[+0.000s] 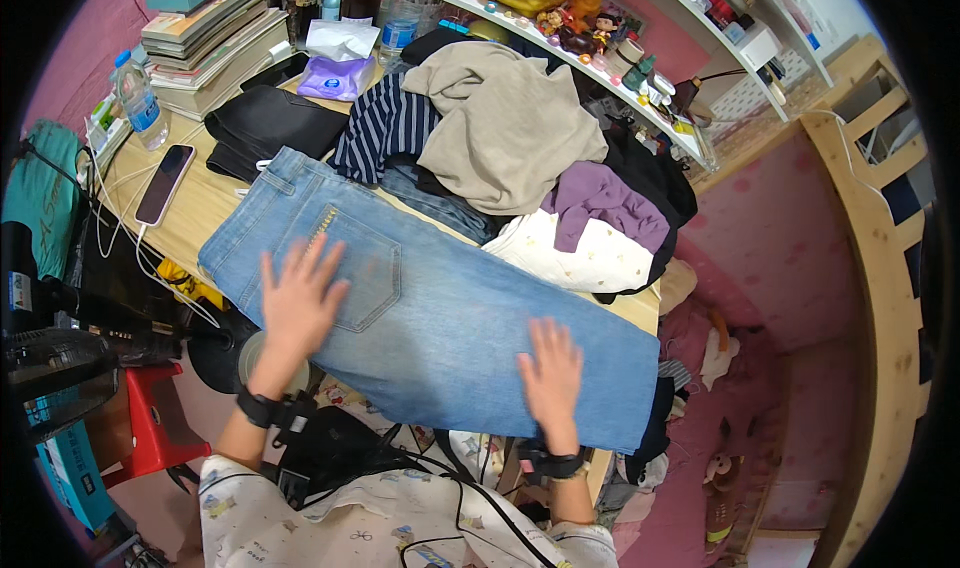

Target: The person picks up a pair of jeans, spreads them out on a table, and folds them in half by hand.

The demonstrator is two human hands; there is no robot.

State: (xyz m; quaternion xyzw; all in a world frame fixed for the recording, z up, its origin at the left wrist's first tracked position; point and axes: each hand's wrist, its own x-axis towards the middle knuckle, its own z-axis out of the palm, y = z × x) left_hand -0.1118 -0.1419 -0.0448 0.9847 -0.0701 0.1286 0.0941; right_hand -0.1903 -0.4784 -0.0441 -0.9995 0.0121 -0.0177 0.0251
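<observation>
A pair of light-blue denim jeans [457, 328], folded lengthwise, lies across the front of the wooden desk [199, 193] and hangs over its near edge. My left hand [300, 294], slightly blurred, is spread over the back pocket [367, 275] near the waistband. Farther right, my right hand [552, 377] is over the leg part with its fingers apart. Neither hand grips the cloth; whether the palms press on it is hard to tell. Behind the jeans is a heap with a beige garment [510, 118], a striped navy garment [386, 129], a purple garment [611, 204] and a white garment [577, 253].
A charging smartphone [165, 185], a water bottle [142, 103], folded black clothing [274, 129] and a tissue pack [337, 77] occupy the desk's left. Stacked books [214, 50] stand behind. A shelf [592, 65] overhangs the back. A fan [60, 358] and red stool [150, 418] stand lower left.
</observation>
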